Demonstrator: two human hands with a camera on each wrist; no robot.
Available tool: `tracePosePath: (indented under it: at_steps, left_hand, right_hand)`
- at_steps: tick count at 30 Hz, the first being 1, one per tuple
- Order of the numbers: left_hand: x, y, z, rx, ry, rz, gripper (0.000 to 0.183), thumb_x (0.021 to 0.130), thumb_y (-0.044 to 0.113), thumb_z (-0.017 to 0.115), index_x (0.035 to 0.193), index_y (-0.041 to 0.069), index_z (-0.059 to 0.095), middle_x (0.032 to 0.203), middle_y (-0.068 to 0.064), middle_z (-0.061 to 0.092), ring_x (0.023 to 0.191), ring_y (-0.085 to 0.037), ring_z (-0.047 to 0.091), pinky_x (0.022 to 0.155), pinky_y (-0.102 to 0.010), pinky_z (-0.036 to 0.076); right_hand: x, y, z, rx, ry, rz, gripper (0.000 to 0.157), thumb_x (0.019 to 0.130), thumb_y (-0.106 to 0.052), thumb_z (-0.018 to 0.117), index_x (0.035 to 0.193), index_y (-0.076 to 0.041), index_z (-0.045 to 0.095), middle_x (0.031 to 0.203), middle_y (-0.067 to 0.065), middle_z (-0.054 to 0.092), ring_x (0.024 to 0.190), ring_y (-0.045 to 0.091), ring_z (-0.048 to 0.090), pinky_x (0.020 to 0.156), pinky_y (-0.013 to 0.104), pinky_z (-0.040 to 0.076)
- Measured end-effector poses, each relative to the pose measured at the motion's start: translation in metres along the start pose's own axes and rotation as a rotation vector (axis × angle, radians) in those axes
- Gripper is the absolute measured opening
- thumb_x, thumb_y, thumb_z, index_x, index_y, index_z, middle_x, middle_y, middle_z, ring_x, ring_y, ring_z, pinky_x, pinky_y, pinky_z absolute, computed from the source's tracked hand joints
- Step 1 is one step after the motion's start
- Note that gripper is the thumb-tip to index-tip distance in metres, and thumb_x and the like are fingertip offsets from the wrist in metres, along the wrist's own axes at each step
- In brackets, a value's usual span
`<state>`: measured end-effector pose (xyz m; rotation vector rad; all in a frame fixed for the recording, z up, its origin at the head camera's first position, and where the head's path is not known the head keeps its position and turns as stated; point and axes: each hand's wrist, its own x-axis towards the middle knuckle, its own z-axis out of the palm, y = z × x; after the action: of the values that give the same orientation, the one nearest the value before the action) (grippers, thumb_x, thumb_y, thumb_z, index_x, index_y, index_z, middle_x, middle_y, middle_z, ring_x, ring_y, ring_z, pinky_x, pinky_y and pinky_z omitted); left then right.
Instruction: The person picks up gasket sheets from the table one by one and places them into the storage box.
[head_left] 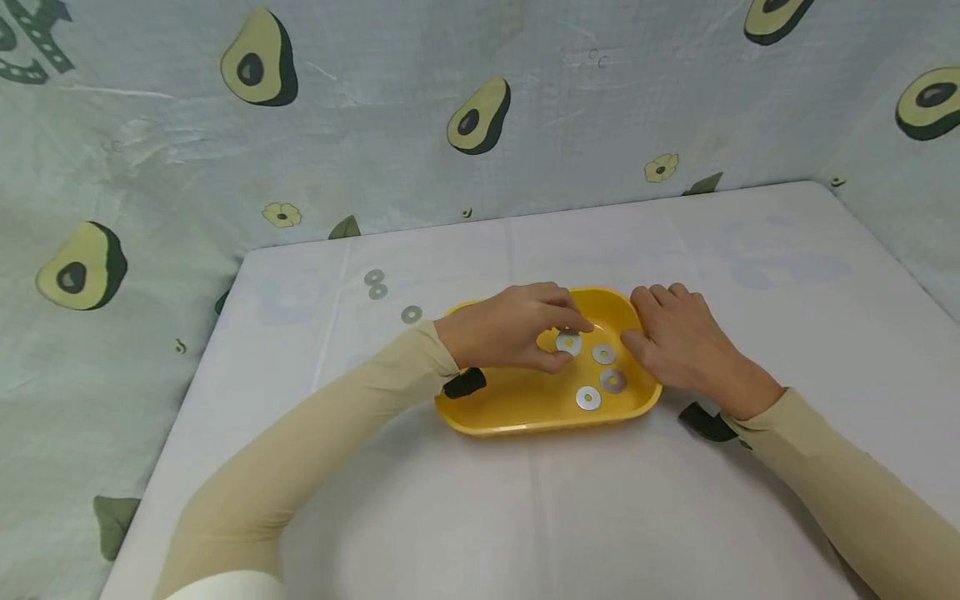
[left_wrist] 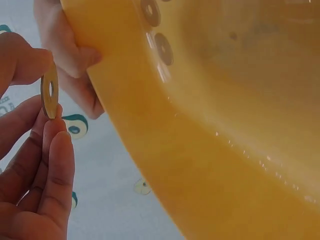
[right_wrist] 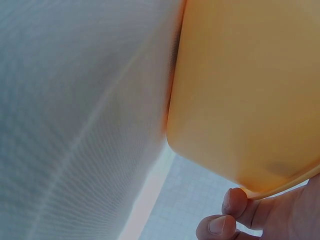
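White table [head_left: 420, 525], avocado-print backdrop [head_left: 360, 125], three washers [head_left: 376, 284] near yellow tray [head_left: 517, 408], left grip [head_left: 517, 325] pinching washer [left_wrist: 49, 107], right grip [head_left: 682, 346] clamped on tray

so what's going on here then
A person is handling washers at a yellow tray on a white-covered table. Their left hand pinches one washer over the tray, while the right hand grips the tray's right end. Three more washers show inside the tray, and three others lie on the table to its left.

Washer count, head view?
7: 3 washers on the table, 3 in the yellow tray, 1 pinched by the left hand. That hand may hide more.
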<state>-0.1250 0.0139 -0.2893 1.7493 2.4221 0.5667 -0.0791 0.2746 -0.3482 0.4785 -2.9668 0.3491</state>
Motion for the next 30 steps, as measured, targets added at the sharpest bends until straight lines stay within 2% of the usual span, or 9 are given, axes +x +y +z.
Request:
tracePosePath:
  at_steps: [5, 11, 22, 27, 30]
  left_hand:
    - [0.008, -0.002, 0.007, -0.031, -0.095, -0.053, 0.036, 0.096, 0.022, 0.071, 0.128, 0.006, 0.073, 0.122, -0.006, 0.068, 0.107, -0.016, 0.065, 0.097, -0.021, 0.054]
    - [0.018, -0.006, 0.016, -0.054, -0.169, -0.068, 0.036, 0.096, 0.022, 0.071, 0.128, 0.007, 0.072, 0.123, -0.005, 0.07, 0.108, -0.015, 0.065, 0.099, -0.02, 0.052]
    - [0.033, -0.017, 0.038, -0.056, -0.194, -0.027, 0.028, 0.095, 0.015, 0.064, 0.119, 0.006, 0.075, 0.112, -0.004, 0.072, 0.102, -0.012, 0.062, 0.093, -0.015, 0.05]
    - [0.037, -0.019, 0.041, -0.054, -0.24, -0.019, 0.027, 0.094, 0.013, 0.064, 0.118, 0.006, 0.075, 0.108, -0.004, 0.071, 0.096, -0.013, 0.06, 0.089, -0.016, 0.048]
    - [0.04, -0.02, 0.045, -0.043, -0.277, -0.013, 0.023, 0.094, 0.011, 0.062, 0.114, 0.008, 0.075, 0.1, -0.002, 0.067, 0.091, -0.012, 0.056, 0.084, -0.016, 0.045]
  right_hand:
    - [0.002, 0.0, 0.001, 0.001, 0.012, -0.019, 0.015, 0.094, -0.018, 0.045, 0.088, -0.006, 0.051, 0.073, 0.006, 0.044, 0.071, 0.026, 0.041, 0.063, 0.032, 0.027]
    - [0.002, -0.001, 0.001, -0.002, 0.025, -0.019, 0.013, 0.092, -0.017, 0.045, 0.085, -0.007, 0.049, 0.072, 0.006, 0.042, 0.069, 0.026, 0.04, 0.062, 0.032, 0.026]
    - [0.001, 0.0, 0.001, -0.009, 0.022, -0.015, 0.013, 0.092, -0.017, 0.044, 0.085, -0.007, 0.048, 0.072, 0.006, 0.041, 0.068, 0.026, 0.039, 0.061, 0.032, 0.026]
    - [0.001, 0.001, 0.0, -0.01, 0.021, -0.016, 0.013, 0.093, -0.017, 0.044, 0.086, -0.006, 0.049, 0.073, 0.006, 0.042, 0.069, 0.026, 0.039, 0.062, 0.032, 0.026]
    - [0.001, 0.002, 0.0, -0.009, 0.012, -0.009, 0.013, 0.093, -0.017, 0.044, 0.086, -0.006, 0.049, 0.073, 0.007, 0.043, 0.07, 0.026, 0.04, 0.063, 0.032, 0.027]
